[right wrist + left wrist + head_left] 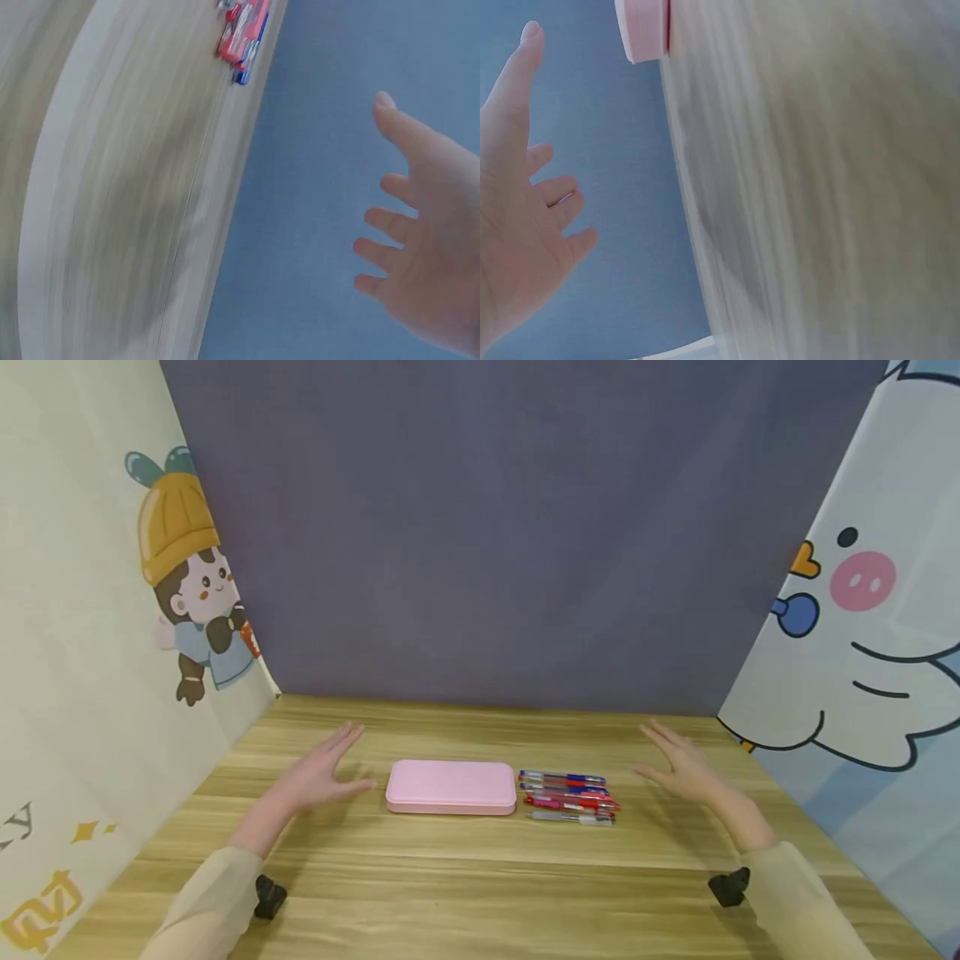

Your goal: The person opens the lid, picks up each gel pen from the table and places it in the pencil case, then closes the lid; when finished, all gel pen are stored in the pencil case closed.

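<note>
A pink pencil case [451,783], its lid closed, lies flat on the wooden table. Several pens [568,797] with blue, red, pink and clear parts lie side by side just right of it. My left hand [318,777] is held above the table to the left of the case, fingers straight and thumb apart, touching nothing. To the right of the pens, my right hand [678,767] hovers the same way and holds nothing. One end of the case [643,28] shows in the left wrist view. The right wrist view catches the pens' ends [244,37], blurred.
The wooden table [435,893] reaches back to a dark grey curtain [495,535]. A cream cartoon-printed cloth [67,610] hangs at the left, a white and blue one [900,693] at the right. Black wrist mounts [270,897] sit on both sleeves.
</note>
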Action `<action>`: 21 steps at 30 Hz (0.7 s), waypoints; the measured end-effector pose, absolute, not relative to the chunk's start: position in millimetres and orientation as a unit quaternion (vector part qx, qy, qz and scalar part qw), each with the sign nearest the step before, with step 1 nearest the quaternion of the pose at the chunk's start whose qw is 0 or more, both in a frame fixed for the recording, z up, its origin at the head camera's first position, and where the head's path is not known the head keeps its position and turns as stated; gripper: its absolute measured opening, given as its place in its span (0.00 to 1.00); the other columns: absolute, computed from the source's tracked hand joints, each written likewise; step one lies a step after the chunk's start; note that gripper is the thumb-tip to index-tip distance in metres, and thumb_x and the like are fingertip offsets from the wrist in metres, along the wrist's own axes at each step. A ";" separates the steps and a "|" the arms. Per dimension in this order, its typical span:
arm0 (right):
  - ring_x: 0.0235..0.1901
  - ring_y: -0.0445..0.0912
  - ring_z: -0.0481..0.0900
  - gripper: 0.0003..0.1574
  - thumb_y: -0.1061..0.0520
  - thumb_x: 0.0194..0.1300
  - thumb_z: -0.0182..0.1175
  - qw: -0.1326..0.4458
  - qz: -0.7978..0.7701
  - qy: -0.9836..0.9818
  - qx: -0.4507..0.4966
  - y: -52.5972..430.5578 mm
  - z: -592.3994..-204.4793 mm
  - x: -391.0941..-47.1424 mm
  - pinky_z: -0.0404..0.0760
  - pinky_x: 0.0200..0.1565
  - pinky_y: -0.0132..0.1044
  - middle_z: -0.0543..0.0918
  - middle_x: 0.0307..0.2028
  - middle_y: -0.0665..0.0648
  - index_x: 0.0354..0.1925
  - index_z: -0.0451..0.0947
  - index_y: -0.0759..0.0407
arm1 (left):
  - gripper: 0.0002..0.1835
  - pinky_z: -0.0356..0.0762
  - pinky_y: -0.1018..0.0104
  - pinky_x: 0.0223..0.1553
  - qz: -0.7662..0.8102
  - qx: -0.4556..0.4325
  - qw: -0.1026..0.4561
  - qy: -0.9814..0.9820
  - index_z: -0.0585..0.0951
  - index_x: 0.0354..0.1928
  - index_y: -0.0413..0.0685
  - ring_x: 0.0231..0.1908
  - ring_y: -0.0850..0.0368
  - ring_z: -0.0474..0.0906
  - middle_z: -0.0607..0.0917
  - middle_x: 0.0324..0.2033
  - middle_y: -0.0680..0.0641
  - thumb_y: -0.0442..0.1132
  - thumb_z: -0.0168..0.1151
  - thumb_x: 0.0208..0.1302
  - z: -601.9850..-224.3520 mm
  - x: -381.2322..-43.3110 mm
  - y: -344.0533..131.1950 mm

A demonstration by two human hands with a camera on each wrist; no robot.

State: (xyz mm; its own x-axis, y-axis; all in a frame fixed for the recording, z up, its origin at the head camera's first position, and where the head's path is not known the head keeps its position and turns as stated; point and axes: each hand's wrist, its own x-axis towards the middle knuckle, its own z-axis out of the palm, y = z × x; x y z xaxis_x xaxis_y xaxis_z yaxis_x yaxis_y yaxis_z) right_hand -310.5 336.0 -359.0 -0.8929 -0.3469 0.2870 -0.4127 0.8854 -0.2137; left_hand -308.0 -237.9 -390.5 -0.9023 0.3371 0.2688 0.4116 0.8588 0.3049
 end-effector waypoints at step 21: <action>0.61 0.65 0.66 0.35 0.54 0.62 0.62 0.187 0.244 -0.915 0.261 264.6 -361.0 -326.4 0.66 0.61 0.61 0.70 0.62 0.69 0.64 0.66 0.64 | 0.43 0.59 0.38 0.65 -0.289 -0.212 0.081 -0.930 0.63 0.67 0.39 0.64 0.34 0.61 0.67 0.64 0.34 0.57 0.64 0.56 -398.7 -322.4 -213.0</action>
